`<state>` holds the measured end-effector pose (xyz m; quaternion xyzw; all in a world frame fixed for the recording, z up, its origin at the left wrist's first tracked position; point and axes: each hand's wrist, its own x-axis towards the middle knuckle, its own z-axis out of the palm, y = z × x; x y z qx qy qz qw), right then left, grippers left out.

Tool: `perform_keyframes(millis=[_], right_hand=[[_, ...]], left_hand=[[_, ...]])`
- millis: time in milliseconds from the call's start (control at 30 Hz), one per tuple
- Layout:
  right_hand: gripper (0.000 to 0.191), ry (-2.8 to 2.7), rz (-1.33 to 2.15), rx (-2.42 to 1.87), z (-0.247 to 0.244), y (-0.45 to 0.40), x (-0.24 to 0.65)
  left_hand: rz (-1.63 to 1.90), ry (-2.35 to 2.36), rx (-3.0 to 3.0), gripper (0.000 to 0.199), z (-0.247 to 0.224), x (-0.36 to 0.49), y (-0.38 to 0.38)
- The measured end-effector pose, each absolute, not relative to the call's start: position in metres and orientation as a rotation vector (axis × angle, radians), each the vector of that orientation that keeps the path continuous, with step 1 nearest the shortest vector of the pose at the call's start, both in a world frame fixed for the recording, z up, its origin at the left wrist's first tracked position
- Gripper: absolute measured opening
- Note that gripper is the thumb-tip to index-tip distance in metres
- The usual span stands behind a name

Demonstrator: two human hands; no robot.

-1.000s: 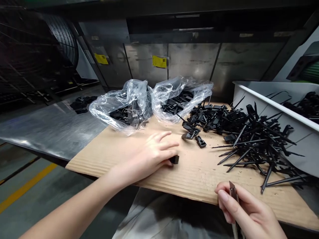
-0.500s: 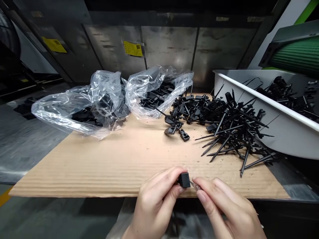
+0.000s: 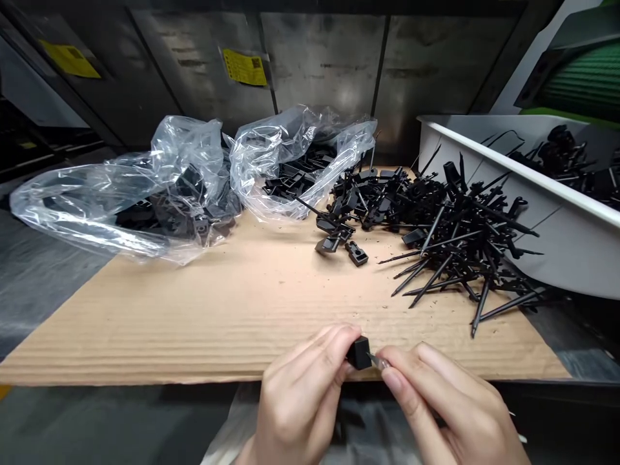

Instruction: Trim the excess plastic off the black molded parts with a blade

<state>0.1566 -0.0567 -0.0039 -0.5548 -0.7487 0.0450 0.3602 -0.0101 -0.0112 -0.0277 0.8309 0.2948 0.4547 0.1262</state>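
Note:
Between the thumb and fingers of my left hand (image 3: 303, 394) is a small black plastic block (image 3: 359, 353), held just above the front edge of the cardboard sheet (image 3: 203, 323). My right hand (image 3: 445, 407) pinches a small thin blade (image 3: 376, 360); its tip meets the right side of the block. Most of the blade's grip is hidden by my fingers. Beyond my hands lies a loose black plastic part (image 3: 357, 253), close to a heap of black plastic parts with long thin sprues (image 3: 450, 239).
Two clear plastic bags (image 3: 188, 194) (image 3: 290, 161) with black parts inside stand at the back left and middle. On the right is a grey-white bin (image 3: 542, 174) of black parts. A metal panel (image 3: 320, 64) with yellow labels closes off the back.
My view has shifted and tilted slightly downward. The black block has turned a little in my left hand, while the blade stays against its right side.

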Motion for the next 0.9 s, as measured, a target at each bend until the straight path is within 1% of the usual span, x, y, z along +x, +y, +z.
perform_keyframes(millis=[100, 267, 333, 433, 533, 633, 800, 900], right_hand=[[0.021, -1.915, 0.108, -1.436, -0.007, -0.057, 0.157], [0.019, -1.766, -0.132, -1.601, -0.013, -0.054, 0.168], [0.017, -1.771, -0.130, -1.579, -0.010, -0.054, 0.171], [0.015, -1.811, 0.105, -1.445, -0.002, -0.056, 0.166], [0.011, -1.724, 0.367, -1.368, 0.003, -0.057, 0.151], [0.007, -1.626, 0.496, -1.364, 0.002, -0.055, 0.136], [0.013, -1.619, 0.687, -1.401, 0.001, -0.054, 0.132], [0.018, -1.638, 0.746, -1.376, 0.002, -0.054, 0.139]], left_hand=[[1.359, 0.872, 2.412, 0.032, -0.027, -0.009, -0.012], [1.348, 0.837, 2.359, 0.032, -0.023, -0.012, -0.013], [1.337, 0.830, 2.347, 0.032, -0.022, -0.012, -0.012], [1.351, 0.822, 2.340, 0.033, -0.023, -0.011, -0.012], [1.352, 0.839, 2.363, 0.031, -0.023, -0.010, -0.014], [1.354, 0.880, 2.391, 0.028, -0.020, -0.009, -0.015], [1.393, 0.829, 2.360, 0.019, -0.017, -0.009, -0.014], [1.424, 0.813, 2.357, 0.019, -0.018, -0.007, -0.013]])
